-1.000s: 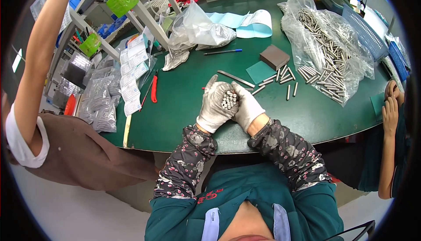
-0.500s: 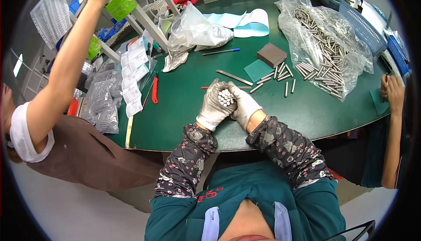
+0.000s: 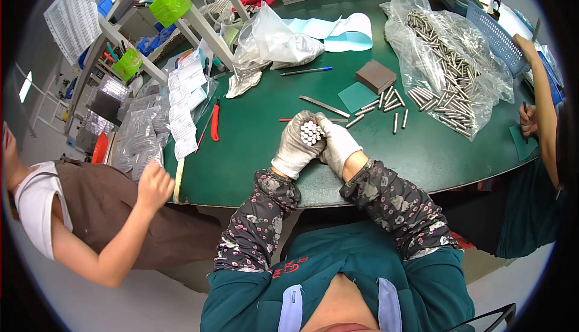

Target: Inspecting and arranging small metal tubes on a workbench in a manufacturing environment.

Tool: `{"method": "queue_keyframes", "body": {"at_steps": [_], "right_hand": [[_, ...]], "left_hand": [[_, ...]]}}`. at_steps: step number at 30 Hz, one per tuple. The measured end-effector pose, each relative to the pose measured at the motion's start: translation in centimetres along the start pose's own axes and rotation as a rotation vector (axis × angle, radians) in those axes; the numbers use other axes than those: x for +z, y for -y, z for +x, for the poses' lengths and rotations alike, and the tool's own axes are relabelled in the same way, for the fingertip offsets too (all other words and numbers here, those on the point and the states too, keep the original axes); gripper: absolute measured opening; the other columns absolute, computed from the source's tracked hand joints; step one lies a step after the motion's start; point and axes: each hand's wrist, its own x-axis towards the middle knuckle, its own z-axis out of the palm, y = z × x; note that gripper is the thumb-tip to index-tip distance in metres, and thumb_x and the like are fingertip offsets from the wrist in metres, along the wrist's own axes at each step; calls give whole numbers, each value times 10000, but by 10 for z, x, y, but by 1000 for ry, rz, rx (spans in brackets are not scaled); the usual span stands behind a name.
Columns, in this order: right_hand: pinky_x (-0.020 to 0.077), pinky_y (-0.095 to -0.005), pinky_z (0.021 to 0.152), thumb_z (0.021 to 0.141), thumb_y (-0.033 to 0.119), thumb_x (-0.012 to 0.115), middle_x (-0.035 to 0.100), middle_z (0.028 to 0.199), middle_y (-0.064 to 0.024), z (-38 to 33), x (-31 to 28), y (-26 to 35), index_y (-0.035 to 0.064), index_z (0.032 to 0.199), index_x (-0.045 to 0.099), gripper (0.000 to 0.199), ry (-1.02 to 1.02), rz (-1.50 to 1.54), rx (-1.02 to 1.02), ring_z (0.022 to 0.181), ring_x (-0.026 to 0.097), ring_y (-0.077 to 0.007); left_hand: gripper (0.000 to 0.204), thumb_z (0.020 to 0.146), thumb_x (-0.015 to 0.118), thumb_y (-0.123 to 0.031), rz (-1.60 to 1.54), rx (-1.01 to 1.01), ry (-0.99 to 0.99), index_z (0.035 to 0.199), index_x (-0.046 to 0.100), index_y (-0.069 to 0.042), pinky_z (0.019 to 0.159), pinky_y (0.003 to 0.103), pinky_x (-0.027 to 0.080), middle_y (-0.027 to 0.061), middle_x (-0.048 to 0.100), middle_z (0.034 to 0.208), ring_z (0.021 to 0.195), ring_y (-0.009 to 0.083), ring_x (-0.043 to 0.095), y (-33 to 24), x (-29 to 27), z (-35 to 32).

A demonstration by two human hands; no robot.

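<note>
A bundle of metal pins (image 3: 311,133) stands on end between my two gloved hands, near the table's front edge. My left hand (image 3: 293,151) wraps the bundle from the left, and my right hand (image 3: 339,146) closes round it from the right. Only the round pin ends show; the fingers hide their sides. Just beyond my hands lie a flat metal strip (image 3: 324,107) and a thin red stick (image 3: 292,119), partly covered by my hands. Several loose pins (image 3: 386,102) rest to the right, beside a brown block (image 3: 376,76) and a green square sheet (image 3: 357,96).
At the right, a clear plastic bag (image 3: 416,42) spills a heap of pins (image 3: 449,69) near a blue basket (image 3: 496,36). A pen (image 3: 306,71), red-handled pliers (image 3: 215,124), paper slips (image 3: 181,114) and small bags (image 3: 140,133) lie leftward. Co-workers stand on both sides.
My hands keep hold of the bundle with hardly any movement. The left co-worker's raised arm has come down beside the table edge. At right, a co-worker's arm now reaches toward the blue basket.
</note>
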Motion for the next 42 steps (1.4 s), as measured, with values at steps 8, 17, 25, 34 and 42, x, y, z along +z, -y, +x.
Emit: {"method": "queue_keyframes", "body": {"at_steps": [8, 17, 25, 34, 42], "right_hand": [[473, -367, 846, 884, 176, 429, 602, 1021, -108, 1, -1, 3, 21, 1018, 563, 245, 177, 217, 25, 921, 586, -213], [466, -389, 867, 817, 28, 420, 592, 999, -123, 13, -10, -5, -1, 938, 547, 177, 185, 284, 6, 916, 582, -240], [417, -401, 948, 864, 83, 354, 548, 1101, -166, 5, 3, -3, -30, 1076, 499, 280, 52, 195, -3, 1023, 544, -266], [432, -426, 925, 841, 56, 391, 543, 1098, -163, 6, 2, -3, -25, 1064, 494, 259, 70, 229, 18, 998, 551, -274], [446, -402, 897, 903, 156, 371, 551, 1103, -141, 2, 0, 1, -3, 1119, 491, 295, 71, 74, 36, 1005, 552, -244]], "left_hand": [[454, 654, 743, -96, -135, 8, -109, 1009, 464, -48, 750, 228, 489, 22, 607, 952, 830, 102, 583, -22, -4, -1], [477, 668, 765, -109, -163, 11, -112, 1029, 459, -47, 762, 259, 494, 67, 607, 958, 856, 146, 593, -19, -3, 0], [432, 676, 747, -78, -316, 2, -99, 999, 460, -54, 735, 237, 489, 45, 603, 937, 830, 122, 587, -13, -4, -1], [430, 695, 730, -147, -38, 72, -83, 1000, 438, -61, 714, 233, 467, 15, 594, 879, 781, 117, 567, 2, -4, 4], [453, 693, 731, -110, -160, -10, -98, 1039, 446, -46, 718, 229, 488, 29, 591, 912, 810, 112, 577, -8, -5, 0]]}}
